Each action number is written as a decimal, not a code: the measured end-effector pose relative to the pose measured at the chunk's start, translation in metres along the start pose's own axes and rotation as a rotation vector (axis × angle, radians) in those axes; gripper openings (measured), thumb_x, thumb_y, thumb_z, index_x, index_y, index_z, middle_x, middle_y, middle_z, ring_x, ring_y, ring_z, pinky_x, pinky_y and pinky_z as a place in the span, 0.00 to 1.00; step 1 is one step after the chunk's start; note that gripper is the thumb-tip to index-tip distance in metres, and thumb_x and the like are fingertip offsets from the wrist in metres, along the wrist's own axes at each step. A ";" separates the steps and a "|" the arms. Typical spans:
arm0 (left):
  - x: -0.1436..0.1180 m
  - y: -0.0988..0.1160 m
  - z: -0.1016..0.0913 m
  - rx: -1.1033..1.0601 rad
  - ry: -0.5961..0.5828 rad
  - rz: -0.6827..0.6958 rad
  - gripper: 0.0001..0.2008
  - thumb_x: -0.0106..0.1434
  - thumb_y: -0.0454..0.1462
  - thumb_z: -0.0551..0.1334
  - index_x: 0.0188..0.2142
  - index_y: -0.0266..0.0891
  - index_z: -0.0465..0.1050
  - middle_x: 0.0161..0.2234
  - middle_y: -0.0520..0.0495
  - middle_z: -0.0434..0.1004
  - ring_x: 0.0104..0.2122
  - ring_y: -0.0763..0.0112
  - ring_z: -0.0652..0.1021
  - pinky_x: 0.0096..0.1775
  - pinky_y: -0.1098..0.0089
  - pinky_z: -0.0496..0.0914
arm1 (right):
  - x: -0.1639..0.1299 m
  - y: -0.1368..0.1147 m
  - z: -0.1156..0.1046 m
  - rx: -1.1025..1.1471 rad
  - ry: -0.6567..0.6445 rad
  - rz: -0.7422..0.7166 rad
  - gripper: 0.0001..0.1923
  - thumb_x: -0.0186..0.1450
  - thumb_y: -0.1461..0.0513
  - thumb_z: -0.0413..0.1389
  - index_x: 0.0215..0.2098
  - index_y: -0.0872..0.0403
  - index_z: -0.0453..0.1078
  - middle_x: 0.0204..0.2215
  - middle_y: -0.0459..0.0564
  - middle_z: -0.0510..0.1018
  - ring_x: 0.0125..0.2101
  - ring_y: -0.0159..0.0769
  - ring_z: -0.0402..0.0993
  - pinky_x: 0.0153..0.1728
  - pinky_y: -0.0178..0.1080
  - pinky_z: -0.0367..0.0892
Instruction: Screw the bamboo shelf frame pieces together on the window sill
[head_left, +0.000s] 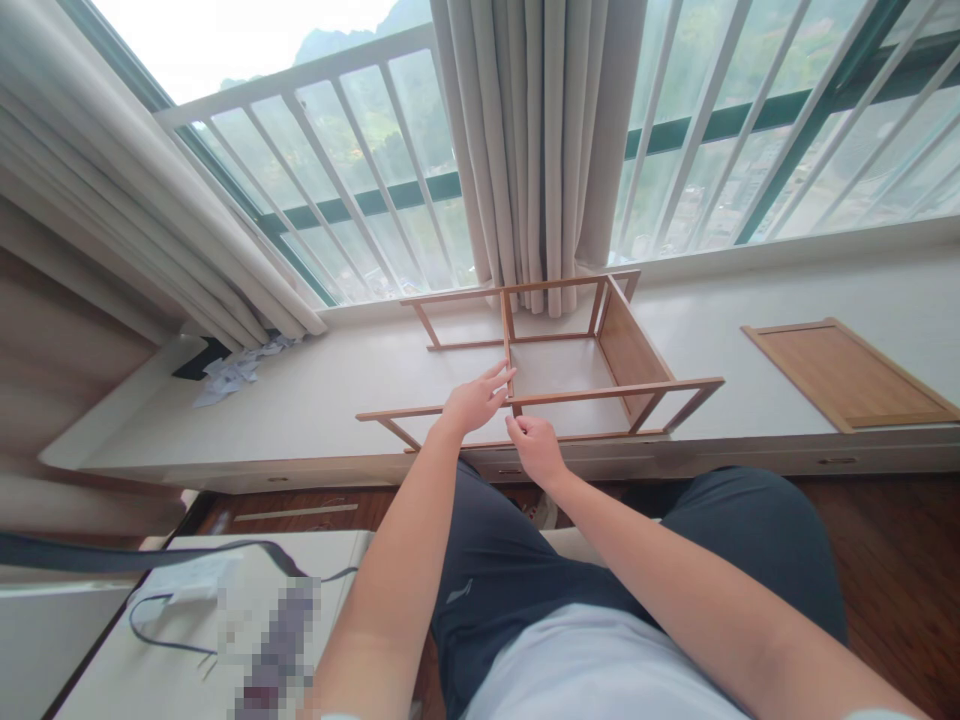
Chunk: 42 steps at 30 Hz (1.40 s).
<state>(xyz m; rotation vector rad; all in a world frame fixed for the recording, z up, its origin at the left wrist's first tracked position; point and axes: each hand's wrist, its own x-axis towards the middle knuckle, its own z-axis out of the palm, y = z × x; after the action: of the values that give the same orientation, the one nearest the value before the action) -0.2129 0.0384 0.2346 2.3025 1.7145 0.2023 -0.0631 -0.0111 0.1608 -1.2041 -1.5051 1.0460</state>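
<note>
A partly joined wooden frame (585, 393) lies on its side on the white window ledge. It has slim rails, a solid end panel (634, 345) on the right and a thin middle divider (507, 335). My left hand (476, 398) reaches over the near rail, its fingers stretched and spread against the lower end of the divider. Just below that joint, my right hand (535, 445) is closed in a pinch at the outer side of the near rail. Whatever is between its fingertips is too small to make out.
A separate wooden panel (855, 375) lies on the ledge (705, 330) to the right. Crumpled paper (232, 378) sits at the left end. Curtains (536, 140) and a white railing (300, 90) stand behind. A pale cabinet (187, 600) with a cable is at lower left.
</note>
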 end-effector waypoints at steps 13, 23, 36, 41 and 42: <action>-0.001 0.002 -0.002 0.002 0.001 -0.012 0.25 0.71 0.45 0.49 0.66 0.63 0.57 0.69 0.63 0.52 0.52 0.67 0.77 0.56 0.68 0.67 | -0.007 0.003 0.015 0.667 -0.090 0.314 0.28 0.62 0.43 0.56 0.16 0.51 0.56 0.13 0.39 0.57 0.14 0.25 0.47 0.16 0.34 0.44; -0.001 0.001 -0.001 -0.007 0.009 -0.007 0.25 0.71 0.45 0.49 0.66 0.64 0.57 0.69 0.64 0.51 0.51 0.67 0.78 0.55 0.67 0.67 | -0.013 -0.002 0.013 1.203 -0.334 0.490 0.27 0.63 0.45 0.61 0.22 0.52 0.55 0.21 0.41 0.58 0.21 0.27 0.50 0.18 0.30 0.47; 0.001 0.000 0.002 0.002 0.010 -0.011 0.25 0.71 0.45 0.49 0.67 0.64 0.56 0.69 0.65 0.51 0.54 0.67 0.76 0.55 0.68 0.68 | -0.018 -0.003 0.016 1.664 -0.481 0.531 0.22 0.71 0.53 0.55 0.24 0.53 0.55 0.23 0.41 0.58 0.23 0.29 0.50 0.21 0.29 0.52; 0.000 0.002 0.001 0.010 0.015 -0.017 0.25 0.71 0.45 0.49 0.67 0.65 0.56 0.69 0.65 0.52 0.55 0.66 0.75 0.55 0.68 0.68 | -0.018 -0.002 0.015 1.671 -0.488 0.529 0.22 0.69 0.52 0.57 0.24 0.54 0.57 0.23 0.41 0.59 0.23 0.29 0.50 0.21 0.30 0.51; 0.000 0.002 0.001 0.011 0.014 -0.017 0.25 0.71 0.45 0.49 0.66 0.65 0.56 0.69 0.65 0.52 0.55 0.66 0.75 0.55 0.68 0.68 | -0.018 -0.002 0.016 1.660 -0.486 0.530 0.22 0.69 0.52 0.57 0.24 0.54 0.57 0.23 0.42 0.59 0.23 0.29 0.50 0.21 0.30 0.51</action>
<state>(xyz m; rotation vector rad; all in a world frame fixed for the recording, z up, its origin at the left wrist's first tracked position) -0.2111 0.0377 0.2347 2.2989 1.7462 0.2068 -0.0768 -0.0302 0.1567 -0.0593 -0.1396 2.2960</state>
